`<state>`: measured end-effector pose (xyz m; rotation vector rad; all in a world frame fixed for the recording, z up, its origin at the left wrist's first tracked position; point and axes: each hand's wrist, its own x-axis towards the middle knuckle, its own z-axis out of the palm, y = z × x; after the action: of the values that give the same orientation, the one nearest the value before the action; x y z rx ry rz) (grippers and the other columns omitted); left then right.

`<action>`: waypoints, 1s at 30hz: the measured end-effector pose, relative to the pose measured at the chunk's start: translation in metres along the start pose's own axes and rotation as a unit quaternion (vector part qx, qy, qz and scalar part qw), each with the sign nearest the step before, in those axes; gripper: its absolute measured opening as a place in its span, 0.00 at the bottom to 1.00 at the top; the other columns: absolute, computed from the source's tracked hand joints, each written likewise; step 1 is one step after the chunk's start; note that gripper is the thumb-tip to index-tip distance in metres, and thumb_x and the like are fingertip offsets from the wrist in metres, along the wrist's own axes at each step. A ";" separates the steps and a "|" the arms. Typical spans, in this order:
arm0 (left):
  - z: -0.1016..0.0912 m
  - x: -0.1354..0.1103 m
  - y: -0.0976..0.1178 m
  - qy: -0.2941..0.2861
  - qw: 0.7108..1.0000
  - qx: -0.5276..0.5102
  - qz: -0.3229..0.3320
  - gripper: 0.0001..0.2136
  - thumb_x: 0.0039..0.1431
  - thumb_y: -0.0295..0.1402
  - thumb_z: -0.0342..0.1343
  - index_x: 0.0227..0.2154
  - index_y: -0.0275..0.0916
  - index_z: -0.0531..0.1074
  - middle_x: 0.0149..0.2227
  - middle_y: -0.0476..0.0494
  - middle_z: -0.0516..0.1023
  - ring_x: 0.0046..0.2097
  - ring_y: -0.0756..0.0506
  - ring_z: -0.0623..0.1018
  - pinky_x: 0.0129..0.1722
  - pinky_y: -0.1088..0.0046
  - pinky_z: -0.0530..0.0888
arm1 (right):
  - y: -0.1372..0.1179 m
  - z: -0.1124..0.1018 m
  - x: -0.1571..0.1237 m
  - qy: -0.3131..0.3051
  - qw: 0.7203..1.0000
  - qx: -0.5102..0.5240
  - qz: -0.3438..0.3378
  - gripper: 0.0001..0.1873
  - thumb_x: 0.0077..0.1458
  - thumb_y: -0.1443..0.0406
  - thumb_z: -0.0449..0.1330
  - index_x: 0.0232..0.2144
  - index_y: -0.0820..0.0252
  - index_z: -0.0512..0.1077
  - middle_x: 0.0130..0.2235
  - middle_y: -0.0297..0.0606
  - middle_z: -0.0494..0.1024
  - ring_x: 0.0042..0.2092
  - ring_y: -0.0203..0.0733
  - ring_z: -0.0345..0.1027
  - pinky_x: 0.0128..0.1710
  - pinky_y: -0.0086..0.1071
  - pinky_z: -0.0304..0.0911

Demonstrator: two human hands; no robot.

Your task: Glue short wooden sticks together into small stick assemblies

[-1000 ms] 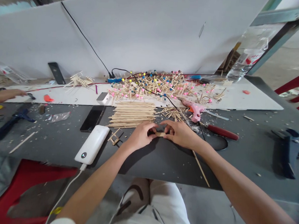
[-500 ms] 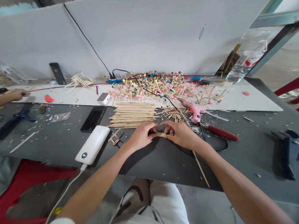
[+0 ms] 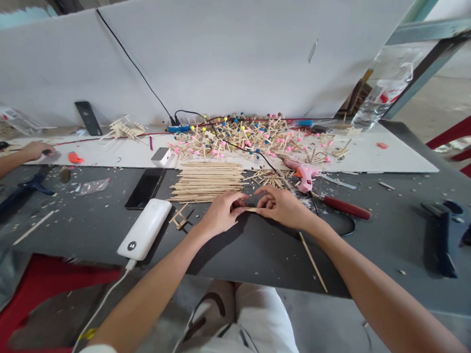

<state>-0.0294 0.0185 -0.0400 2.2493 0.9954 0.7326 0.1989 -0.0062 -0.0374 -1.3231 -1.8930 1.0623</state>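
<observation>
Between my two hands lies a short piece of thin wooden stick, pinched at both ends just above the dark table. My left hand is closed on its left end; a second pale sliver shows under that hand's heel. My right hand grips the other end between thumb and fingers. Right behind my hands, long wooden sticks lie side by side in a flat bundle. A small joined stick frame rests left of my left hand. One long stick lies below my right forearm.
A pink glue gun and a red-handled tool lie to the right. A white power bank and a phone lie left. Behind is a heap of ball-tipped stick pieces. Another person's hand is at far left.
The wooden piece between my hands looks narrower now, and a sliver shows under my left hand. The other person's hand has moved slightly right. The view has shifted a little.
</observation>
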 end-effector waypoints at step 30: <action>0.005 -0.003 0.000 -0.007 0.983 0.139 0.122 0.10 0.67 0.29 0.53 0.42 0.39 0.80 0.42 0.40 0.80 0.47 0.42 0.76 0.48 0.64 0.74 | -0.003 0.000 0.001 0.096 0.981 -0.164 -0.035 0.10 0.52 0.72 0.59 0.34 0.58 0.79 0.32 0.35 0.82 0.32 0.40 0.74 0.34 0.31 0.64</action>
<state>-0.0278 0.0147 -0.0438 2.6508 0.8686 0.7147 0.1969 -0.0056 -0.0347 -1.4658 -2.0080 0.5788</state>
